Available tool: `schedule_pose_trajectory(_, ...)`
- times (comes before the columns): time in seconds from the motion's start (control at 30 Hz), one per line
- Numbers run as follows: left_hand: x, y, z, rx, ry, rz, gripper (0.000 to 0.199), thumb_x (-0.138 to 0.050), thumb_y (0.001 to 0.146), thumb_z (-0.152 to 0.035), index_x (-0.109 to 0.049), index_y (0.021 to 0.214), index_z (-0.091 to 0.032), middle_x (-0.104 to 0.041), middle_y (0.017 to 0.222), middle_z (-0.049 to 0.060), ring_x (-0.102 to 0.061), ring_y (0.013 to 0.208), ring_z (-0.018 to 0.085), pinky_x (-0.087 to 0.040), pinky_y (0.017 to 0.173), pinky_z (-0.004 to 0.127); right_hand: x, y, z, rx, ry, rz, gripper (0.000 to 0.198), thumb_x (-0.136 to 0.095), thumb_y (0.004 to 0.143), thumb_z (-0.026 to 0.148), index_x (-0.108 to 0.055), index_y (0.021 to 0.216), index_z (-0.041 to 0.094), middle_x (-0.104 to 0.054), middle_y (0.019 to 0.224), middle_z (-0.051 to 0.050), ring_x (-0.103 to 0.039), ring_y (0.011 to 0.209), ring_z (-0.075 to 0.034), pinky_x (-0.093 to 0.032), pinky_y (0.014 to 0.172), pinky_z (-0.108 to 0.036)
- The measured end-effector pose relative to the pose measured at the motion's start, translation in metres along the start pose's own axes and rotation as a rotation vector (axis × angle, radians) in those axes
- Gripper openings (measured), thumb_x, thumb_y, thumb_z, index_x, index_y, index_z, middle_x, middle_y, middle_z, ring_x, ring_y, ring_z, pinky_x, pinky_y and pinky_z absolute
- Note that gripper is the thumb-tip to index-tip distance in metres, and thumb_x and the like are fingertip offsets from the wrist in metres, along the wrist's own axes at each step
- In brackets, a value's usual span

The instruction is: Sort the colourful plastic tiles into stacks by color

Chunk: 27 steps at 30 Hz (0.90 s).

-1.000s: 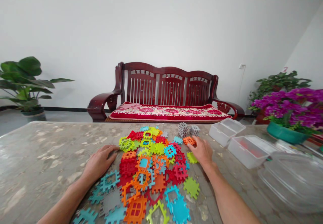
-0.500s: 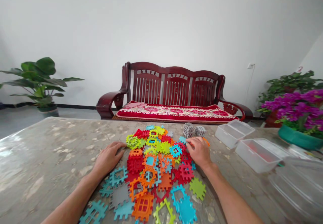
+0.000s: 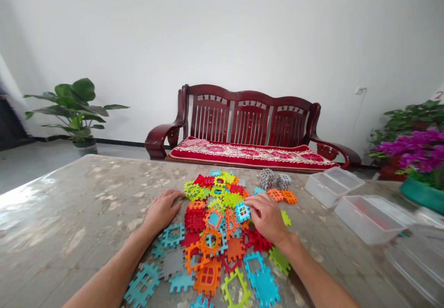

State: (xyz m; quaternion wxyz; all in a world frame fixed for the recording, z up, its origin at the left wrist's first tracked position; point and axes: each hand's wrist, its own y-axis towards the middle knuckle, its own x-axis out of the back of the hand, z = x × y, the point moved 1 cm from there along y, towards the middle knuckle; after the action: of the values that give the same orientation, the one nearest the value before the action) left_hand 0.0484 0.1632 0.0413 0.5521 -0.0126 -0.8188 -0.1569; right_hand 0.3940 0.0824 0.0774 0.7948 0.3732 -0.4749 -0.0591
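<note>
A heap of interlocking plastic tiles (image 3: 207, 278) in orange, red, blue, lime green and grey lies on the table before me, several with window or round cut-outs. My right hand (image 3: 266, 216) is over the heap's right side, its index finger and thumb at the edge of a small blue window tile (image 3: 242, 211). Its other fingers are curled, and the thumb is partly hidden. My left hand (image 3: 164, 210) rests on the table at the heap's left edge, fingers loosely stretched out and fingertips close to lime-green tiles (image 3: 193, 190). It holds nothing.
Two grey spiky balls (image 3: 268, 178) stand behind the heap. Clear plastic boxes (image 3: 364, 222) are at the right, one with something red inside, near a flower pot (image 3: 421, 196). A wooden bench (image 3: 246, 123) with a red cover stands beyond the patterned table (image 3: 69, 215).
My right hand has come left and nearer, from the far right edge to the blue window tile, which has shifted left within the heap. Orange tiles behind it are uncovered. My left hand stays put.
</note>
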Motion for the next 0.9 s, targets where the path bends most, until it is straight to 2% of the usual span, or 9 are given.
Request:
schedule_pose_trajectory(0.17, 0.003, -0.001, -0.003, 0.000, 0.003, -0.001, 0.037, -0.043, 0.087, -0.031, -0.070, 0.112, -0.028, -0.067, 0.122, 0.004, -0.062, 0.115, 0.024, -0.046, 0.100, 0.037, 0.001, 0.002, 0.018, 0.049, 0.035, 0.027, 0.039, -0.051, 0.075, 0.001, -0.073, 0.097, 0.025, -0.073, 0.107, -0.003, -0.061, 0.101, -0.022, -0.048, 0.093, -0.041)
schedule_pose_trajectory(0.3, 0.004, -0.001, -0.004, -0.002, 0.002, -0.009, 0.036, -0.043, 0.086, -0.030, -0.071, 0.110, -0.028, -0.068, 0.121, 0.003, -0.062, 0.114, 0.023, -0.047, 0.098, 0.034, -0.004, -0.001, 0.013, -0.117, 0.158, 0.089, 0.037, -0.053, 0.079, 0.009, -0.071, 0.107, 0.024, -0.071, 0.113, -0.005, -0.064, 0.106, -0.021, -0.050, 0.096, -0.037)
schedule_pose_trajectory(0.4, 0.003, -0.001, -0.003, -0.006, -0.003, -0.009, 0.036, -0.044, 0.087, -0.030, -0.071, 0.111, -0.028, -0.068, 0.121, 0.003, -0.062, 0.114, 0.023, -0.046, 0.099, 0.034, -0.011, -0.002, 0.006, -0.228, 0.275, 0.101, 0.034, -0.052, 0.080, 0.012, -0.073, 0.103, 0.025, -0.071, 0.113, -0.005, -0.066, 0.105, -0.020, -0.052, 0.095, -0.035)
schedule_pose_trajectory(0.5, 0.002, -0.001, -0.003, -0.005, -0.014, -0.021, 0.035, -0.044, 0.086, -0.030, -0.071, 0.110, -0.029, -0.069, 0.120, 0.002, -0.063, 0.113, 0.022, -0.046, 0.099, 0.034, -0.019, 0.000, -0.003, -0.334, 0.359, 0.037, 0.029, -0.053, 0.077, 0.014, -0.075, 0.094, 0.023, -0.073, 0.102, -0.006, -0.068, 0.096, -0.021, -0.055, 0.087, -0.035)
schedule_pose_trajectory(0.57, 0.002, -0.001, -0.002, -0.002, -0.018, -0.031, 0.035, -0.045, 0.086, -0.030, -0.071, 0.110, -0.029, -0.069, 0.120, 0.002, -0.063, 0.112, 0.022, -0.046, 0.099, 0.034, -0.024, 0.004, -0.011, -0.430, 0.437, 0.009, 0.029, -0.054, 0.077, 0.017, -0.074, 0.097, 0.022, -0.074, 0.095, -0.006, -0.069, 0.086, -0.020, -0.057, 0.079, -0.034)
schedule_pose_trajectory(0.67, 0.001, -0.001, -0.001, -0.011, -0.019, -0.035, 0.036, -0.045, 0.086, -0.031, -0.071, 0.110, -0.028, -0.069, 0.120, 0.003, -0.063, 0.113, 0.023, -0.047, 0.099, 0.034, -0.024, 0.008, -0.021, -0.510, 0.486, 0.028, 0.035, -0.054, 0.076, 0.020, -0.073, 0.106, 0.020, -0.073, 0.106, -0.007, -0.069, 0.084, -0.018, -0.058, 0.078, -0.033)
schedule_pose_trajectory(0.73, 0.000, 0.000, 0.000, -0.022, -0.021, -0.034, 0.036, -0.045, 0.086, -0.032, -0.071, 0.110, -0.028, -0.069, 0.120, 0.003, -0.063, 0.113, 0.023, -0.046, 0.100, 0.034, -0.018, 0.009, -0.025, -0.476, 0.392, 0.041, 0.035, -0.054, 0.075, 0.018, -0.074, 0.103, 0.021, -0.069, 0.117, -0.008, -0.069, 0.093, -0.019, -0.055, 0.088, -0.036)
schedule_pose_trajectory(0.8, 0.000, 0.000, 0.001, -0.025, -0.021, -0.031, 0.036, -0.045, 0.087, -0.032, -0.071, 0.110, -0.028, -0.068, 0.121, 0.002, -0.062, 0.114, 0.022, -0.046, 0.100, 0.033, -0.010, 0.007, -0.024, -0.376, 0.277, 0.093, 0.033, -0.054, 0.073, 0.014, -0.076, 0.097, 0.023, -0.070, 0.117, -0.006, -0.066, 0.101, -0.020, -0.050, 0.096, -0.039)
schedule_pose_trajectory(0.9, 0.000, 0.000, 0.001, -0.013, -0.014, -0.017, 0.037, -0.044, 0.087, -0.032, -0.070, 0.112, -0.028, -0.068, 0.123, 0.003, -0.062, 0.115, 0.023, -0.046, 0.100, 0.034, 0.003, 0.003, -0.018, -0.161, 0.186, 0.291, 0.045, -0.055, 0.066, 0.008, -0.075, 0.101, 0.027, -0.073, 0.112, -0.002, -0.062, 0.109, -0.021, -0.044, 0.103, -0.041)
